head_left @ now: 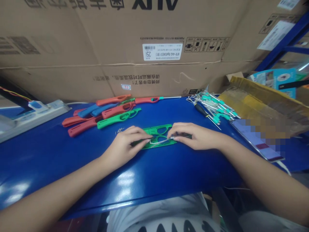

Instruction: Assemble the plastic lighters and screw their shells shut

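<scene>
Two green lighter casing halves [162, 130] lie side by side on the blue table, between my hands. My left hand [126, 141] is closed in a pinch at the left end of the casing, its fingertips on a thin pale wire [156, 142]. That wire runs right across the nearer half to my right hand [193, 136]. My right hand pinches a slim metal rod at the casing's right end; the fingers hide most of it. Whether the wire and rod sit inside the casing, I cannot tell.
Red, blue and green lighter handles [118, 111] lie in a pile behind left. Back right are metal rods with teal ends [214, 104], a screwdriver [201, 109], a phone [256, 141] and a taped carton [265, 106]. A power strip [36, 116] stands left; large cardboard [116, 42] walls the back.
</scene>
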`<state>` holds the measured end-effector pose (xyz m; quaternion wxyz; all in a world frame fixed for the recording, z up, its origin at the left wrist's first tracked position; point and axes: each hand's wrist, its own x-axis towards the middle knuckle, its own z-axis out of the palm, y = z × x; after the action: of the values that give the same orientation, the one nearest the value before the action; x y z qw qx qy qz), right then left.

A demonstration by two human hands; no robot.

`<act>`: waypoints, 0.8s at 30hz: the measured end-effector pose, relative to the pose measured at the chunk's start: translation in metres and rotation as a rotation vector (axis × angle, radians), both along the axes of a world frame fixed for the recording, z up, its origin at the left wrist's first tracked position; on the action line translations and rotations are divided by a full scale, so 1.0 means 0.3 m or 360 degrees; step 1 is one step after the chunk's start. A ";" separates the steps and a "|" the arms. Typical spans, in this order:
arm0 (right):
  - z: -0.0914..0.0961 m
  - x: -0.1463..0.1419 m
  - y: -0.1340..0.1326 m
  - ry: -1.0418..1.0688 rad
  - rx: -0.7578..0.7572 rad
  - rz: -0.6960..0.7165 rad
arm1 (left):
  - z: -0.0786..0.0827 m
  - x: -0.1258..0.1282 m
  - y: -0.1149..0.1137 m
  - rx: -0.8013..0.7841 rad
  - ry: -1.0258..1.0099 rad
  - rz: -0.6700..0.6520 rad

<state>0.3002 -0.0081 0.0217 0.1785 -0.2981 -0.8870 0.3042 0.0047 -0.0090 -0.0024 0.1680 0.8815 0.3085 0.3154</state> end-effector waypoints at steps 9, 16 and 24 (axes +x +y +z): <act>0.009 0.013 -0.005 -0.0119 -0.0049 -0.0055 | -0.020 0.014 -0.001 -0.0006 -0.0021 -0.0031; 0.027 0.026 -0.002 -0.0250 -0.0095 -0.0096 | -0.025 0.027 -0.004 -0.0013 -0.0076 -0.0054; 0.024 0.034 0.005 -0.0235 -0.0027 -0.0121 | -0.023 0.021 -0.002 0.0125 -0.0030 -0.0148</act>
<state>0.3105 -0.0068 0.0288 0.1216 -0.3547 -0.8831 0.2820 0.0110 -0.0096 -0.0093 0.1507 0.8978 0.2530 0.3274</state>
